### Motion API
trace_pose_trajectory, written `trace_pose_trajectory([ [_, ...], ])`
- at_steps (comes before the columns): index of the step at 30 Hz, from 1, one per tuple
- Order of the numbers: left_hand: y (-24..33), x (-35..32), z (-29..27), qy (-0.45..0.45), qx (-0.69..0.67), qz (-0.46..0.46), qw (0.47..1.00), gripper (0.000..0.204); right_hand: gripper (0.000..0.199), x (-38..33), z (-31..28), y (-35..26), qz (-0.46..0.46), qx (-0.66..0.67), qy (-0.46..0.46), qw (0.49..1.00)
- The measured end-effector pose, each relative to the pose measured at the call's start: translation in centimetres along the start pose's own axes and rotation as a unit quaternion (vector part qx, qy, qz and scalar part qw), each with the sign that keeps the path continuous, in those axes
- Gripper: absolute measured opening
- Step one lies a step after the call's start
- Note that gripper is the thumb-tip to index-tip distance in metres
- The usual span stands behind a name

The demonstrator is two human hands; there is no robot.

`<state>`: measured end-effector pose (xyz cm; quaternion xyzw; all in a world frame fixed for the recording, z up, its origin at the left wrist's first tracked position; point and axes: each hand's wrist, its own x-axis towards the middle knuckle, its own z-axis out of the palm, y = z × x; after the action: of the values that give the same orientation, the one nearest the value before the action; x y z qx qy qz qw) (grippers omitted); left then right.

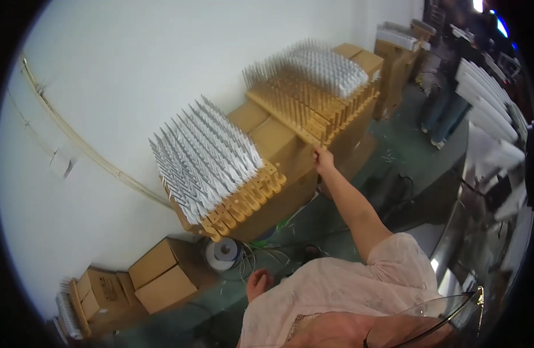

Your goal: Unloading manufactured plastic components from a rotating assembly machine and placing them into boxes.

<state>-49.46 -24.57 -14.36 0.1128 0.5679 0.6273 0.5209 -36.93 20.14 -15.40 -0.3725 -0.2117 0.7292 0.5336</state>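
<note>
The wooden strip [283, 120] spans the carton's [276, 142] top, one end at its near edge, clamped by the right hand's [323, 158] fingers; gripped only there, it could swing into the peg rows [325, 105]. The left hand's [260, 283] fingers curl; I cannot tell whether around anything.

Wooden strip [284, 119], matt cardboard box [278, 142]

Brown pegs [292, 94] seemingly blurred
</note>
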Motion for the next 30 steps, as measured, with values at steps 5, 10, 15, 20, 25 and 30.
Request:
trace_pose_trajectory([
  [5,1.1,4.2,2.3,0.035,-0.005,0.037,0.999,0.024,0.024,-1.4,2.3,4.6,0.099,0.0,-0.171,0.98],
  [10,2.6,8.0,6.0,0.013,0.036,0.047,0.998,0.025,0.03,-4.2,5.9,8.4,0.302,-0.076,-0.244,0.918],
  [15,3.4,9.0,7.1,0.007,0.106,0.059,0.993,0.026,0.022,0.8,4.6,2.8,0.307,-0.141,-0.296,0.894],
  [20,3.4,8.2,8.0,0.011,0.114,0.018,0.993,0.025,0.02,0.4,2.9,0.6,0.249,-0.14,-0.319,0.904],
  [25,4.9,5.9,8.1,-0.034,0.153,0.029,0.987,0.025,0.022,-4.9,1.4,-0.3,0.167,-0.161,-0.282,0.931],
  [30,12.0,4.3,8.1,-0.162,0.394,0.369,0.826,0.03,0.022,-15.0,0.5,-2.5,-0.043,-0.271,-0.207,0.939],
])
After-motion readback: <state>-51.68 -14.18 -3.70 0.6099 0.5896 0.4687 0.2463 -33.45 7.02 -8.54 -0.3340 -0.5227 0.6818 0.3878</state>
